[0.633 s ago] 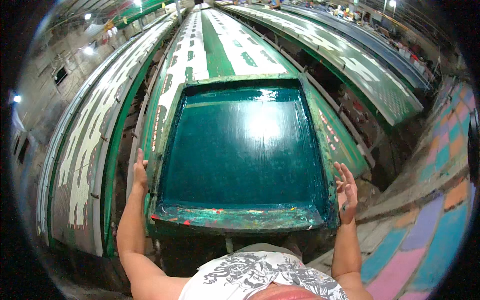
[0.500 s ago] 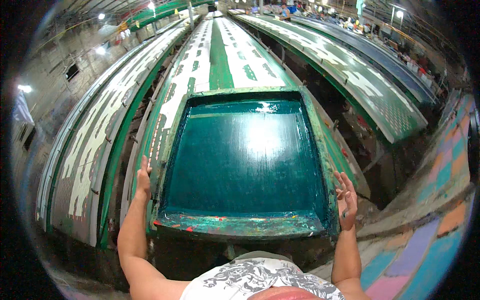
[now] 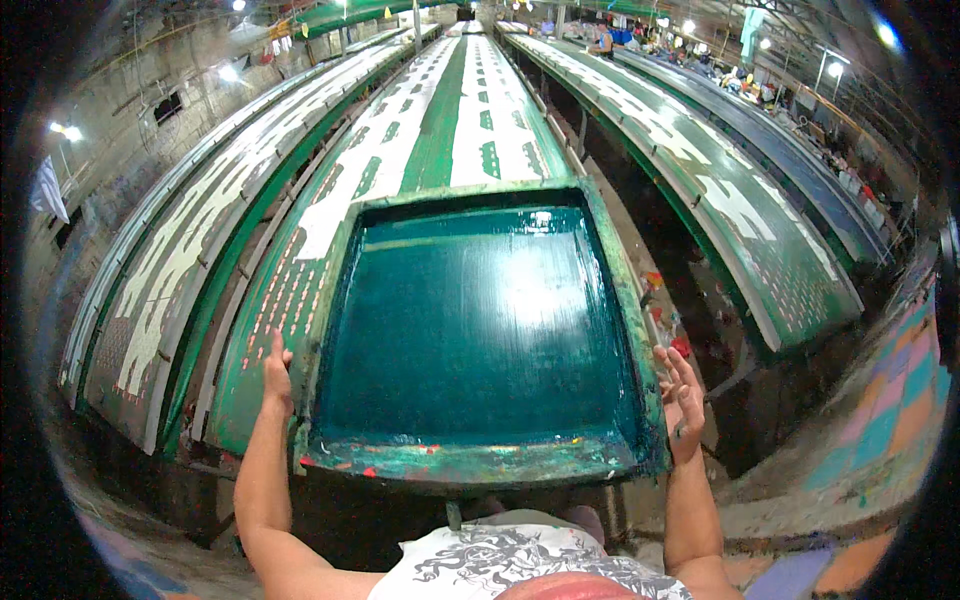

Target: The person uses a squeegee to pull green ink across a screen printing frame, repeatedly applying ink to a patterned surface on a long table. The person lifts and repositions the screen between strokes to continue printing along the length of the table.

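Observation:
A large green wooden screen frame [image 3: 450, 460] with a paint-stained rim and glossy teal inside fills the middle, over the near end of a long green table [image 3: 435, 150] lined with white pieces. My left hand [image 3: 276, 372] is upright beside the frame's left side, fingers stretched. My right hand [image 3: 683, 400] is at the right side, fingers extended and slightly curved toward the rim. Both hands are open; I cannot tell exactly where either palm touches the frame. Small pink marks [image 3: 295, 305] show on the table left of the frame.
Parallel long tables run left [image 3: 215, 200] and right [image 3: 700, 160], with dark gaps between. A person [image 3: 603, 42] stands far back among piled items [image 3: 740, 80]. A block wall [image 3: 135, 120] is at left; a multicoloured patched surface [image 3: 880, 420] is at right.
The view has shifted, showing more of the table's left side and far end. The frame sits further right relative to the table, with my hands still beside it.

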`<state>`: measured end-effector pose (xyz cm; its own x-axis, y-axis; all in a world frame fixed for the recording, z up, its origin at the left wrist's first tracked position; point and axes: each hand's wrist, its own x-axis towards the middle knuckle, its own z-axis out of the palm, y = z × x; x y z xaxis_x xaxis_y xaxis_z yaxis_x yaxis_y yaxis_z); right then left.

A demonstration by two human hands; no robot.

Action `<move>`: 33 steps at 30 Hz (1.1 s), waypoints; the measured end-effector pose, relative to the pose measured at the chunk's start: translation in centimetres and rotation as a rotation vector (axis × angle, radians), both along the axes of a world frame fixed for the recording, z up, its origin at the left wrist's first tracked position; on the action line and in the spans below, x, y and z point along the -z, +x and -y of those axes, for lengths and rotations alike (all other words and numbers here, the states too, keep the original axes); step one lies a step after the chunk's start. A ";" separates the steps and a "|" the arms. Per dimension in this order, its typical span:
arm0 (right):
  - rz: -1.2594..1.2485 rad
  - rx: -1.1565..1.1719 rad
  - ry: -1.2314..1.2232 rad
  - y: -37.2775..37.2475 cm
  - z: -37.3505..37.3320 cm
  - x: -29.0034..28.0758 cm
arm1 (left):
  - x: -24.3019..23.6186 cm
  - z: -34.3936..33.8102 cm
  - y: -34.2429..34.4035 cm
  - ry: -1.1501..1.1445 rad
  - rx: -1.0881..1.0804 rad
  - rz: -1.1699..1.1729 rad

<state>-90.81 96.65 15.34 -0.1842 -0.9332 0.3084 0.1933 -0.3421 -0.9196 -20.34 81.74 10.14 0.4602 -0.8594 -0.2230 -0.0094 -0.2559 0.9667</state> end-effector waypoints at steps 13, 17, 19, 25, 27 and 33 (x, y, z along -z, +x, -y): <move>0.123 -0.247 -0.027 -22.0 8.5 3.6 | -1.9 -6.5 -19.2 0.021 -0.154 0.160; 0.159 -0.332 0.043 -25.9 10.7 2.3 | -4.0 -10.4 -24.8 0.089 -0.281 0.117; 0.193 -0.395 0.064 -26.4 12.1 2.6 | -4.0 -12.2 -25.2 0.181 -0.369 0.169; 0.193 -0.485 0.101 -26.1 15.5 2.0 | -4.9 -15.6 -29.8 0.178 -0.497 0.170; 0.184 -0.538 0.115 -26.1 16.7 2.4 | -4.7 -17.4 -30.8 0.190 -0.521 0.154; 0.150 -0.720 0.118 -26.1 24.8 2.3 | -4.4 -21.4 -34.5 0.212 -0.671 0.094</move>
<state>-116.88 71.83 13.05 0.4527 -0.8646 0.2180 0.4589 0.0163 -0.8884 -54.89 103.15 14.50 0.9007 -0.3258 -0.2875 0.1353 -0.4186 0.8981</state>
